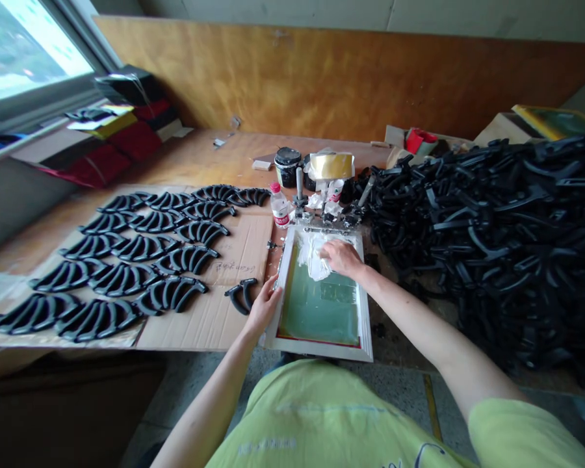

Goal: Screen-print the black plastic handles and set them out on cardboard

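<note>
A screen printing frame (365,312) with a green mesh lies before me, its far end at a metal clamp (326,222). Thick white ink (314,257) is smeared over the far part of the mesh. My right hand (342,257) is closed above this ink, fingers pointing down and left; whatever they hold is hidden. At the frame's left side, my left hand (266,304) grips the edge with bent fingers. Just left of that hand, a pair of curved black handles (242,295) lies on the cardboard (175,331).
Rows of curved black parts (121,276) cover the cardboard at left. A large heap of black parts (468,227) rises at right. Behind the frame stand a red-capped bottle (279,207), a dark tub (287,168) and a yellow tape roll (330,166). A wooden board (322,84) closes the back.
</note>
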{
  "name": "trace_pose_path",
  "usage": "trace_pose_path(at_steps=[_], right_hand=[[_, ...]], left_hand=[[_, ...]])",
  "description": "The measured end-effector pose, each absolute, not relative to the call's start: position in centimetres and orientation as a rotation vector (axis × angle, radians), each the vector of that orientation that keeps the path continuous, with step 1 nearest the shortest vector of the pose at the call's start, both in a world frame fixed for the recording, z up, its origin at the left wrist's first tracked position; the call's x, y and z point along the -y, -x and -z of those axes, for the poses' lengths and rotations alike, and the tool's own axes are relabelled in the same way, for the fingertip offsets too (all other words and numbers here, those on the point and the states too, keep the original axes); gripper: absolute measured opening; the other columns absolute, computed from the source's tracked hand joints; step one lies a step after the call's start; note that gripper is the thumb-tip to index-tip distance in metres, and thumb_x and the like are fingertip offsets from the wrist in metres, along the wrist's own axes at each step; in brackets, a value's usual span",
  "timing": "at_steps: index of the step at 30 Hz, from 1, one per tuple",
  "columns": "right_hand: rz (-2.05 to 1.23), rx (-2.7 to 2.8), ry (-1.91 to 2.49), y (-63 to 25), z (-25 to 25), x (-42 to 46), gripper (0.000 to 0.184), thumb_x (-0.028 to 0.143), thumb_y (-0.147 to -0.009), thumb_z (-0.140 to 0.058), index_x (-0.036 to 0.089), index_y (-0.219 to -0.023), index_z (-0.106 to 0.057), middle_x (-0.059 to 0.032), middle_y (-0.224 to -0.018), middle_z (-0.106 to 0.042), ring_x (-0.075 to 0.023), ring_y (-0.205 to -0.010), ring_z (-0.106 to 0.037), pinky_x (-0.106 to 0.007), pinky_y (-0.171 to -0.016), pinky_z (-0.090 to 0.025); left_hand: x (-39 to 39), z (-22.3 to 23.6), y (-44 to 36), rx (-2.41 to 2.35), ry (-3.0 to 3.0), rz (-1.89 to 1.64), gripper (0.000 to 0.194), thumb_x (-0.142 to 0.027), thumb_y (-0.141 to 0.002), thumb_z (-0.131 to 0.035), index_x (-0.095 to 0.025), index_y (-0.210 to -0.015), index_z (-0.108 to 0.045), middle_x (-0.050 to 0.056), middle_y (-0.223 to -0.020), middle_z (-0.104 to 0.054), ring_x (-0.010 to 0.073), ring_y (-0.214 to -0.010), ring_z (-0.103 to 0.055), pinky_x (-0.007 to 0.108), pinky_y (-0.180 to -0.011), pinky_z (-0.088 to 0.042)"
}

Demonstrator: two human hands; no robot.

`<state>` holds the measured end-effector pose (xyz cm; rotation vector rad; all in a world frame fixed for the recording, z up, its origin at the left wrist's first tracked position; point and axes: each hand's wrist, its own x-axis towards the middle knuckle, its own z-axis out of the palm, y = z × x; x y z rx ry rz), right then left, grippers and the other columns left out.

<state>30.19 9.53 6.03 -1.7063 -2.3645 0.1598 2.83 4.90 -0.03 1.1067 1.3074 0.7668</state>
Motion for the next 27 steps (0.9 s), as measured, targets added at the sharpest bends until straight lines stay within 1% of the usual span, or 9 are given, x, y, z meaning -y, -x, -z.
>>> trace_pose_path(at_steps=[5, 8, 11, 14, 18, 19, 22, 24, 27], right_hand=[[-0.337, 2.593, 1.275, -31.5, -7.1, -6.6, 0.026, 0.004, -0.074, -0.05, 0.019, -0.087, -0.066, -0.0045, -0.086, -0.067, -0.0197, -0.086, -0.058, -0.028, -0.076, -0.042], [-0.331, 2.501, 1.332, -31.3, -7.3, -7.4, 0.021, 0.007, -0.076, -0.052, 0.02, -0.083, -0.067, -0.004, -0.083, -0.067, -0.02, -0.084, -0.058, -0.029, -0.076, -0.043], [-0.201, 2.378, 1.408, -30.7, -5.9, -6.8, 0.026, 0.006, -0.079, -0.049, 0.018, -0.093, -0.068, -0.0078, -0.094, -0.067, -0.0222, -0.094, -0.057, -0.033, -0.082, -0.044], [-0.213, 2.419, 1.285, -30.8, -4.5, -4.9, 0.033, 0.005, -0.081, -0.047, 0.018, -0.105, -0.066, -0.0086, -0.107, -0.066, -0.0219, -0.101, -0.056, -0.034, -0.088, -0.044], [-0.255, 2.347, 1.365, -31.0, -5.8, -6.1, 0.022, 0.021, -0.086, -0.057, 0.022, -0.105, -0.067, -0.0054, -0.096, -0.067, -0.0208, -0.091, -0.059, -0.032, -0.083, -0.046], [-0.24, 2.288, 1.446, -30.9, -6.6, -7.4, 0.025, 0.025, -0.085, -0.06, 0.024, -0.11, -0.065, -0.0047, -0.095, -0.067, -0.0208, -0.089, -0.059, -0.032, -0.081, -0.046], [-0.197, 2.115, 1.684, -31.2, -9.0, -11.9, 0.052, 0.03, -0.081, -0.068, 0.032, -0.13, -0.053, -0.0024, -0.097, -0.068, -0.0206, -0.087, -0.06, -0.03, -0.077, -0.046], [-0.18, 2.035, 1.776, -32.8, -10.2, -13.9, 0.059, 0.03, -0.08, -0.069, 0.034, -0.135, -0.049, -0.0009, -0.098, -0.068, -0.0201, -0.085, -0.061, -0.029, -0.076, -0.045], [-0.133, 1.825, 1.833, -37.1, -10.3, -14.0, 0.048, 0.03, -0.085, -0.061, 0.029, -0.132, -0.051, -0.0018, -0.096, -0.068, -0.0192, -0.084, -0.061, -0.031, -0.077, -0.045]], left_hand=[[-4.8, 0.2, -2.8, -1.344, -1.138, -0.756, 0.066, -0.053, -0.075, -0.064, -0.022, -0.133, -0.052, 0.005, -0.093, -0.069, 0.0166, -0.079, -0.063, 0.025, -0.068, -0.049], [-4.7, 0.0, -2.8, -1.348, -1.135, -0.755, 0.067, -0.054, -0.076, -0.062, -0.023, -0.134, -0.051, 0.005, -0.091, -0.068, 0.0168, -0.078, -0.063, 0.025, -0.067, -0.049], [-4.7, -0.3, -2.8, -1.345, -1.116, -0.773, 0.07, -0.055, -0.075, -0.063, -0.022, -0.135, -0.05, 0.004, -0.086, -0.067, 0.016, -0.071, -0.062, 0.025, -0.062, -0.048], [-4.5, -0.7, -3.0, -1.33, -1.103, -0.775, 0.071, -0.055, -0.074, -0.063, -0.021, -0.135, -0.049, 0.003, -0.081, -0.066, 0.0153, -0.066, -0.062, 0.024, -0.058, -0.047], [-4.4, -2.2, -3.2, -1.309, -1.061, -0.766, 0.071, -0.054, -0.074, -0.064, -0.021, -0.135, -0.048, 0.003, -0.079, -0.066, 0.0143, -0.061, -0.06, 0.022, -0.053, -0.046], [-4.4, -3.0, -3.2, -1.307, -1.051, -0.758, 0.072, -0.053, -0.073, -0.065, -0.021, -0.136, -0.047, 0.002, -0.078, -0.066, 0.0139, -0.059, -0.059, 0.022, -0.052, -0.045], [-4.6, -5.9, -2.9, -1.28, -1.039, -0.743, 0.074, -0.053, -0.073, -0.066, -0.023, -0.137, -0.046, 0.001, -0.076, -0.066, 0.0132, -0.057, -0.058, 0.021, -0.05, -0.044], [-5.0, -8.1, -2.7, -1.249, -1.041, -0.769, 0.066, -0.055, -0.074, -0.065, -0.023, -0.13, -0.054, 0.001, -0.079, -0.067, 0.0123, -0.058, -0.058, 0.02, -0.05, -0.043], [-6.2, -11.2, -3.2, -1.19, -1.032, -0.873, 0.054, -0.06, -0.075, -0.06, -0.018, -0.108, -0.067, 0.002, -0.081, -0.066, 0.0108, -0.057, -0.056, 0.02, -0.049, -0.042]])
